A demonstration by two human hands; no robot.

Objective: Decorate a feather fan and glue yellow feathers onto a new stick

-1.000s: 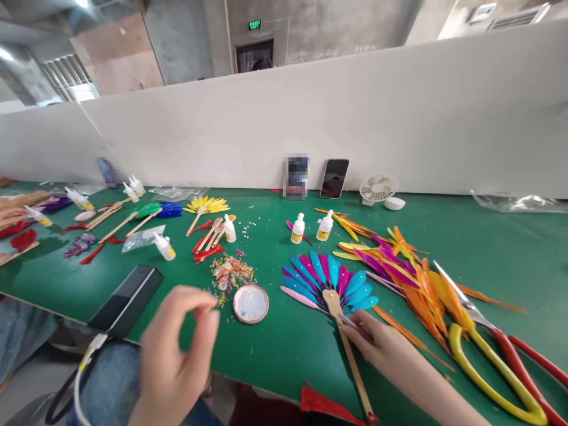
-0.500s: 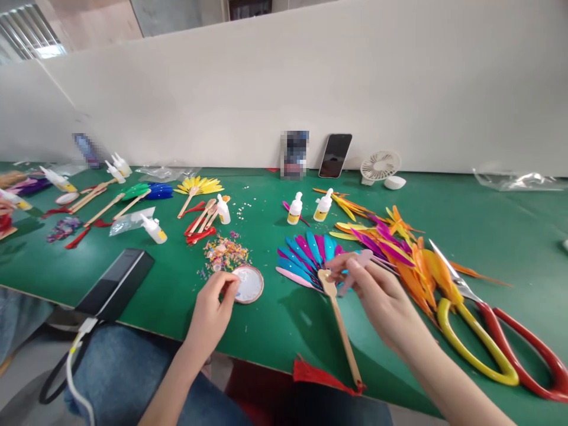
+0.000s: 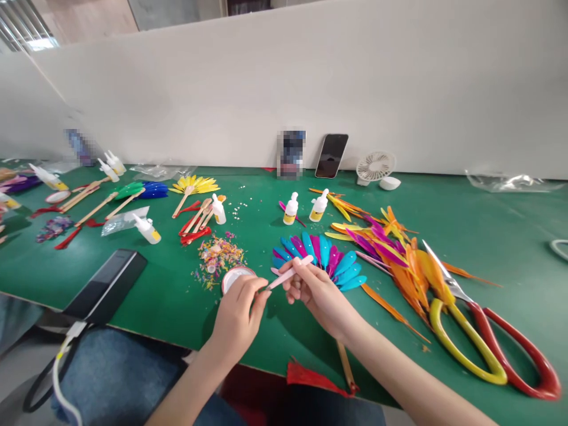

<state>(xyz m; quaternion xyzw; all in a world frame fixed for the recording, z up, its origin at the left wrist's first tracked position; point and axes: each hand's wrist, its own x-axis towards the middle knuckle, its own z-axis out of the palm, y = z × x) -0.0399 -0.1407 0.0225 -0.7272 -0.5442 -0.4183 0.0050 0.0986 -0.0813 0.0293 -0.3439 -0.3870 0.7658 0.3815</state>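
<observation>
My right hand (image 3: 310, 287) is closed round a pair of pale pink tweezers (image 3: 290, 272), whose tip points to the left. At that tip, my left hand (image 3: 244, 310) pinches with thumb and forefinger; anything tiny between them is too small to make out. Behind my right hand lies a feather fan (image 3: 326, 251) in blue and magenta with small white dots. Its wooden handle (image 3: 345, 361) is partly covered by my forearm and ends in a red tassel (image 3: 310, 378). A round white dish (image 3: 233, 277) is half hidden behind my left fingers.
Colourful confetti-like bits (image 3: 217, 257) are heaped beyond the dish. Glue bottles (image 3: 290, 208) stand farther back. Large scissors (image 3: 470, 331) and loose orange feathers (image 3: 410, 266) lie at right. A black box (image 3: 106, 284) with a cable sits left; a phone (image 3: 332, 155) leans on the partition.
My right hand has moved left and toward me from the fan with the tweezers. My left hand has moved right from the dish to meet their tip.
</observation>
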